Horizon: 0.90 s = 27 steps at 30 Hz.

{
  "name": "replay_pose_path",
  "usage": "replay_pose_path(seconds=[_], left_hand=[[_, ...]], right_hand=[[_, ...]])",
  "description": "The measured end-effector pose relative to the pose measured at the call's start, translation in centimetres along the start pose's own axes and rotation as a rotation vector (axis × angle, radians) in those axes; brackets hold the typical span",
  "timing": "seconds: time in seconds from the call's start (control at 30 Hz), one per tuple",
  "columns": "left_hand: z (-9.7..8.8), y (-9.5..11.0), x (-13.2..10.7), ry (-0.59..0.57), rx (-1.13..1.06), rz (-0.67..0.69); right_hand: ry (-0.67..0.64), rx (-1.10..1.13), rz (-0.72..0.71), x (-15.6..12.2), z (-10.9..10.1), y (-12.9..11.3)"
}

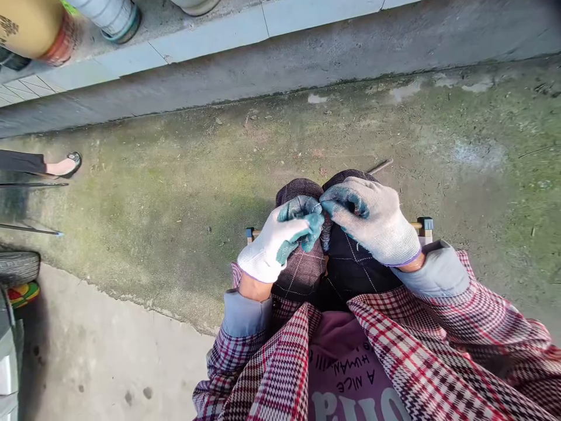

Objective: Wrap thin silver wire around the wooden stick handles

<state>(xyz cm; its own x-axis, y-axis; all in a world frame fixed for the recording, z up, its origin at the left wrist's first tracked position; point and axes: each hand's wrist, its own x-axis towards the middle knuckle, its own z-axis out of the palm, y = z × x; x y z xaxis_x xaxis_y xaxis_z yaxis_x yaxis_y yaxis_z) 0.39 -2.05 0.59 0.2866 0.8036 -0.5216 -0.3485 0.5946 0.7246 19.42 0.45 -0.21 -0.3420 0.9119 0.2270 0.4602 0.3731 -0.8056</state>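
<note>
My left hand (287, 234), in a white work glove with green coated fingers, is closed in a pinch above my knees. A thin pale strand (316, 206), like thread or fine wire, shows at its fingertips. My right hand (372, 216), in a matching glove, is pinched closed from the other side, its fingertips meeting the strand and almost touching those of my left hand. Whatever else lies inside the fingers is hidden. Below them are my dark checked trousers (302, 269).
A tiled ledge (219, 41) runs along the top, bearing a yellow-brown jar (33, 26) and a pale container (107, 17). Another person's foot (65, 166) is at the left, above a tyre (20, 267). A thin stick (381, 166) lies on mossy concrete beyond my knees.
</note>
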Motion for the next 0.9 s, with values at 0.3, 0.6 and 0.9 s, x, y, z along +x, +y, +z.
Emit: replay_pose_path(seconds=[0.3,0.6,0.9], left_hand=[[1.4,0.1,-0.4,0.288,0.389,0.393],[-0.3,-0.6,-0.2,0.185,0.099,0.124],[-0.2,-0.4,0.4,0.234,0.052,0.062]], right_hand=[[-0.002,0.071,0.055,-0.2,0.2,0.1],[0.041,0.016,-0.009,-1.0,0.3,0.4],[-0.009,0.102,0.028,-0.7,0.3,0.5]])
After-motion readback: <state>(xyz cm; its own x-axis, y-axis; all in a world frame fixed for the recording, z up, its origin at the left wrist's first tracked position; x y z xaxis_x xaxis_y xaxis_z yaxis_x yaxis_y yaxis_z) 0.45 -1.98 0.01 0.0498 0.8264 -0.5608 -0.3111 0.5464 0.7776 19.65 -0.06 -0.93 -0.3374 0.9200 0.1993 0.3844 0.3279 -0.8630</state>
